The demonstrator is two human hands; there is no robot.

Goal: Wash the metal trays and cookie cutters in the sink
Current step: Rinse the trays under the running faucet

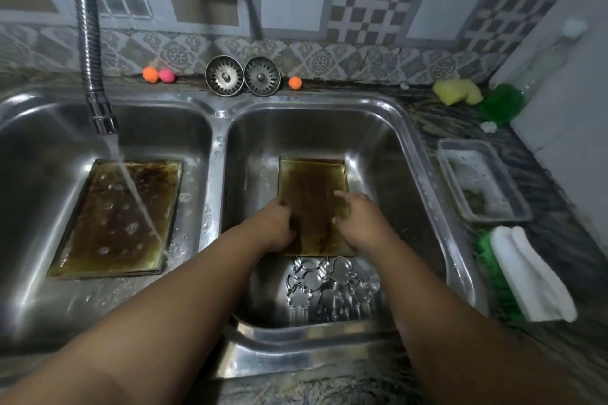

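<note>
While water struck the left tray [115, 217] at 9 o'clock, both hands touched the right tray [312, 181] in the steel sink [215, 158].
Left hand [273, 223] fingers curled together on its browned flat surface, grip unclear; right hand [358, 217] fingers spread, index straight. Shiny cookie cutters [332, 289] crowded 6 o'clock; 2 perforated round strainers [224, 76] leaned at 12; white cloth [529, 273] lay at 3.

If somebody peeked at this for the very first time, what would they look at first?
Probably the water pouring from the hose onto a burnt brown tray in the left basin. Next, the left hand and right hand on a second tray in the right basin, with shiny cookie cutters nearer the person. Bright orange and pink balls sit on the ledge behind.
</note>
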